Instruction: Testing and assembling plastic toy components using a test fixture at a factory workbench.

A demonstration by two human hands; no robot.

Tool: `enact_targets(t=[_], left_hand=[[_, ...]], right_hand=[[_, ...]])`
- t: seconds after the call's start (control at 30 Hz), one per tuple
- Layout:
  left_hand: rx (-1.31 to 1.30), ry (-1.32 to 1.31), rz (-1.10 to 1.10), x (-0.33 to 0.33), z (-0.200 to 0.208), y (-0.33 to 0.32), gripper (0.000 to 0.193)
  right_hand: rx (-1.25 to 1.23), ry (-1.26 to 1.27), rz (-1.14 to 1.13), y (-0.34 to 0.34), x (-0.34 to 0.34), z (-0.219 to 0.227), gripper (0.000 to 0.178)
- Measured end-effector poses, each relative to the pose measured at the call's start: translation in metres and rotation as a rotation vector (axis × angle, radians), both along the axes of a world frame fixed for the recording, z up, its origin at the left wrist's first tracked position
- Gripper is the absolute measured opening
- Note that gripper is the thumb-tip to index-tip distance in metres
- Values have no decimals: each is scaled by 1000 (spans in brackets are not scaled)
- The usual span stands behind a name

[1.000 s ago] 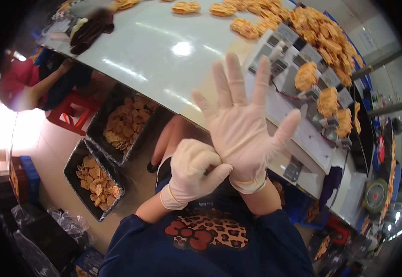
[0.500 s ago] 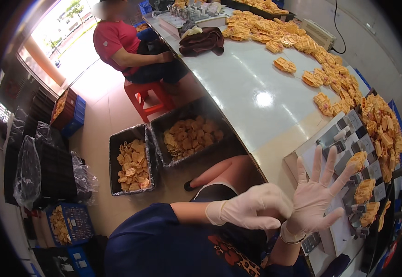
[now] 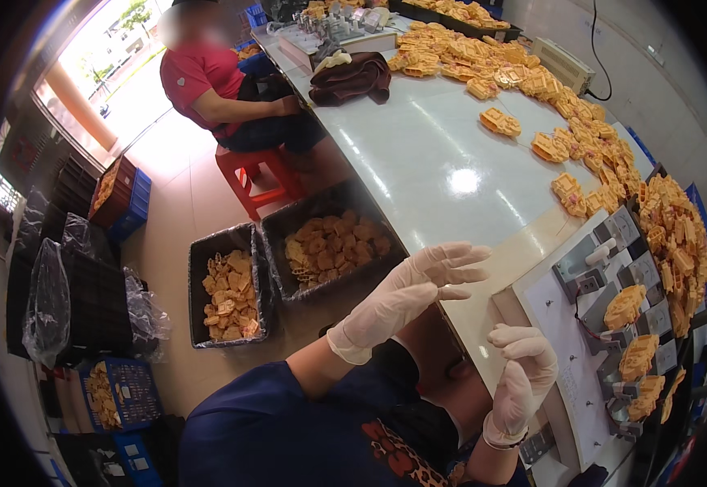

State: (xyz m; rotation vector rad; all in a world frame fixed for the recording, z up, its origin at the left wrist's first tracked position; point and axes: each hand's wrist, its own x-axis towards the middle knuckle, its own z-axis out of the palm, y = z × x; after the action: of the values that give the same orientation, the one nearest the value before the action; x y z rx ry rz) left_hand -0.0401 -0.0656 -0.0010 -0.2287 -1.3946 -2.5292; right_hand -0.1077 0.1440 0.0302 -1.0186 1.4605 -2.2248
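Observation:
Both my hands wear thin white gloves and hold nothing that I can see. My left hand (image 3: 402, 294) is raised over the table's near edge, its fingers stretched to the right and the thumb apart. Lower and to the right, my right hand (image 3: 525, 375) is half curled, with a gap between thumb and bent fingertips. It is nearest to a white-based fixture (image 3: 560, 333) that carries a row of metal blocks (image 3: 609, 280). Several yellow-orange moulded plastic pieces (image 3: 639, 357) sit along the fixture's right side.
Heaps of similar pieces (image 3: 682, 243) lie behind the fixture and along the table (image 3: 426, 154). Two lined black bins (image 3: 262, 276) of pieces stand on the floor. A person in red (image 3: 207, 89) sits on a red stool (image 3: 248, 191). A brown cloth (image 3: 353, 79) lies on the table.
My hands have moved apart. My left hand has gone up and left and straightened its fingers; my right hand, spread before, has dropped slightly and curled.

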Motion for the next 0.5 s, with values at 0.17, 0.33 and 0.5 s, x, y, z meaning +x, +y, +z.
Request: enact_targets(t=[0.17, 0.33, 0.5], left_hand=[[85, 116, 7, 4, -14, -13, 117], [343, 95, -60, 9, -29, -32, 128], [489, 134, -52, 23, -74, -60, 93]], right_hand=[[38, 185, 119, 39, -5, -12, 94], [-310, -194, 67, 76, 4, 9, 82], [-277, -178, -79, 138, 13, -21, 86]])
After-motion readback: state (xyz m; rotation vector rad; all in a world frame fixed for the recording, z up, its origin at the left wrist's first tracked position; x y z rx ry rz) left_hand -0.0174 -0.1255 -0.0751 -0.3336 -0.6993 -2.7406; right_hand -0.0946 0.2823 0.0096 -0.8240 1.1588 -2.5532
